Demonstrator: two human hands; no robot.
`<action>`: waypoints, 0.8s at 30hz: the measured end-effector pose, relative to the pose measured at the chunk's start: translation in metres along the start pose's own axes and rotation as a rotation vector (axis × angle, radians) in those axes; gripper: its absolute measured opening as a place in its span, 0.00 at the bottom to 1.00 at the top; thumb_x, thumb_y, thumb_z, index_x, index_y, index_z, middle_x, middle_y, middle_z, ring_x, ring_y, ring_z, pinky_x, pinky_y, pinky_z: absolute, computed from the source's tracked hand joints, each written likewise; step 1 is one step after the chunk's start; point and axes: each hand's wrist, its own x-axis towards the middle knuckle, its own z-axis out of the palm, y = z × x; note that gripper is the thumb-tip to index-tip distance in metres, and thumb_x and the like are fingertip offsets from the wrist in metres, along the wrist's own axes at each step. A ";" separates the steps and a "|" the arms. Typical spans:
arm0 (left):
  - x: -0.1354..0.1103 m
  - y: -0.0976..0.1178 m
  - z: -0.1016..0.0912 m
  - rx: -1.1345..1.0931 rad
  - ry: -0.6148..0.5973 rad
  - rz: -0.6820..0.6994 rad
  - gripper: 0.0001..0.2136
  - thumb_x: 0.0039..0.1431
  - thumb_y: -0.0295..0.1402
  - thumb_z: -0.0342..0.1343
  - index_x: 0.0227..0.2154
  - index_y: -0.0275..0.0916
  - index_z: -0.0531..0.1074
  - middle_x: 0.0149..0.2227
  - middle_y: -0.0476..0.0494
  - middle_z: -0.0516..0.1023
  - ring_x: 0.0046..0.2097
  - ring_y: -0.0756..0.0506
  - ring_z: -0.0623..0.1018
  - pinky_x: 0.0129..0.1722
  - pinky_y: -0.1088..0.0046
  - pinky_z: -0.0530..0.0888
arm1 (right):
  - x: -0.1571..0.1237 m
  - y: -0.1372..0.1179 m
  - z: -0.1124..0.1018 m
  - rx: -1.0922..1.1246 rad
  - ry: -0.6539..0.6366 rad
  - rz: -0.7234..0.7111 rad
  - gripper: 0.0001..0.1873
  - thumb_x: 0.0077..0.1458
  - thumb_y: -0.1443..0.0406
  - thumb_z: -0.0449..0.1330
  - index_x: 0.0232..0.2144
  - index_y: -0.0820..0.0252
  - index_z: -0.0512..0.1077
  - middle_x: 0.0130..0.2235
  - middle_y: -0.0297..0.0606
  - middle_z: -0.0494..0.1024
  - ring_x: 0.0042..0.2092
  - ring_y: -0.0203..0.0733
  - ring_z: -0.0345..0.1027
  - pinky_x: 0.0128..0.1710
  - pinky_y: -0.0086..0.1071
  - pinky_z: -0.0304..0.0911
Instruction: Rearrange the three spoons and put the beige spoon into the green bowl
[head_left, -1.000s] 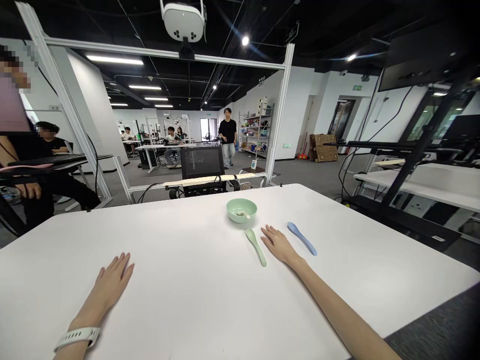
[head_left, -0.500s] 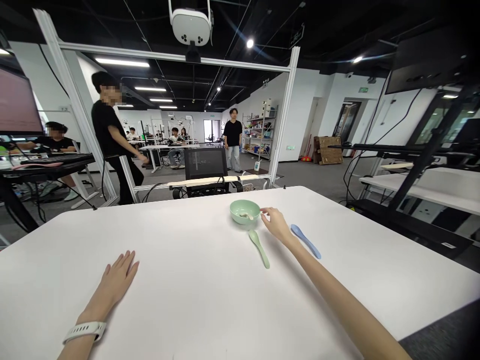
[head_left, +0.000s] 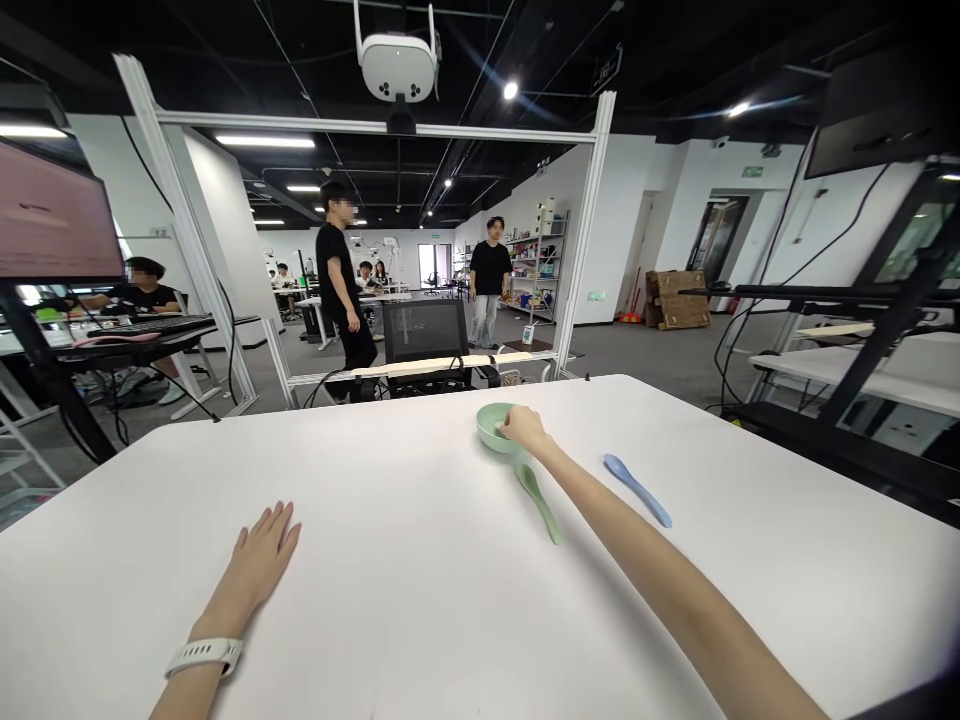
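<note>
- White table point(head_left: 150, 500) fills the near part of our view, its far edge running across the middle of the scene
- Aluminium frame point(head_left: 586, 230) rises just beyond that far edge, with a white headset point(head_left: 397, 68) hanging from its top bar
- Metal shelves point(head_left: 536, 270) stand along the far right wall, and a wooden crate point(head_left: 673, 298) sits on the floor to their right
- Two standing people in black T-shirts point(head_left: 337, 270) point(head_left: 490, 265) are beyond the frame, and a seated person point(head_left: 142, 285) is at a desk far to the left
- Black office chair point(head_left: 424, 330) stands just behind the table
- Pale green bowl point(head_left: 487, 428) sits near the far edge, right of centre, partly covered by our right hand point(head_left: 523, 428)
- Fingers on that hand are pressed together and curled at the bowl, but we cannot tell whether they pinch anything inside it
- Pale green spoon point(head_left: 538, 505) lies near the bowl, partly under our right forearm point(head_left: 637, 570)
- Blue spoon point(head_left: 637, 490) lies further right, just beyond that forearm
- Our left hand point(head_left: 259, 555) lies flat on the table, well apart from the bowl, its fingers slightly spread
- White watch band point(head_left: 204, 656) circles our left wrist
</note>
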 end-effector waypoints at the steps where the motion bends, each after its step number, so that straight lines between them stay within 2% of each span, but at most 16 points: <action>1: 0.000 0.000 0.000 -0.001 0.001 0.000 0.34 0.70 0.43 0.30 0.72 0.29 0.56 0.75 0.33 0.57 0.76 0.37 0.56 0.73 0.47 0.54 | -0.006 -0.002 -0.003 0.010 0.032 -0.007 0.13 0.64 0.66 0.57 0.44 0.64 0.81 0.45 0.51 0.85 0.48 0.50 0.78 0.43 0.33 0.63; 4: 0.000 0.000 0.001 -0.005 0.006 -0.003 0.33 0.70 0.42 0.31 0.71 0.29 0.57 0.75 0.31 0.57 0.76 0.36 0.56 0.73 0.46 0.55 | -0.037 -0.013 -0.003 0.095 0.176 -0.085 0.15 0.66 0.67 0.52 0.46 0.65 0.77 0.45 0.50 0.84 0.48 0.49 0.76 0.44 0.33 0.60; 6: 0.000 0.000 0.001 -0.011 0.009 -0.001 0.33 0.70 0.42 0.32 0.71 0.29 0.57 0.75 0.32 0.57 0.76 0.36 0.56 0.73 0.45 0.54 | -0.069 -0.025 0.009 0.186 0.223 -0.178 0.12 0.63 0.69 0.53 0.44 0.63 0.75 0.43 0.48 0.83 0.45 0.48 0.75 0.42 0.32 0.59; 9: 0.000 0.001 0.001 -0.014 0.010 0.001 0.33 0.70 0.42 0.31 0.71 0.28 0.57 0.75 0.31 0.57 0.76 0.35 0.56 0.73 0.45 0.53 | -0.118 -0.047 0.041 0.258 0.110 -0.299 0.08 0.61 0.70 0.54 0.40 0.60 0.73 0.40 0.45 0.82 0.41 0.47 0.73 0.38 0.33 0.57; 12: 0.000 0.001 0.000 -0.005 0.011 -0.001 0.33 0.70 0.42 0.31 0.71 0.28 0.57 0.74 0.31 0.57 0.76 0.35 0.56 0.73 0.44 0.54 | -0.150 -0.066 0.070 0.263 0.047 -0.314 0.07 0.61 0.71 0.54 0.39 0.58 0.70 0.39 0.44 0.81 0.41 0.48 0.73 0.39 0.33 0.56; 16: 0.000 0.002 -0.002 0.021 -0.005 0.002 0.33 0.70 0.42 0.30 0.71 0.28 0.57 0.75 0.32 0.56 0.76 0.36 0.56 0.73 0.46 0.55 | -0.162 -0.080 0.086 0.221 0.014 -0.318 0.08 0.61 0.73 0.53 0.41 0.59 0.68 0.38 0.44 0.80 0.41 0.48 0.71 0.41 0.35 0.55; 24: 0.000 0.001 -0.002 0.023 -0.017 0.000 0.34 0.70 0.43 0.29 0.72 0.28 0.55 0.75 0.33 0.55 0.76 0.36 0.54 0.74 0.47 0.53 | -0.157 -0.084 0.086 0.212 0.043 -0.318 0.08 0.62 0.74 0.53 0.42 0.59 0.66 0.38 0.42 0.79 0.40 0.47 0.70 0.40 0.35 0.52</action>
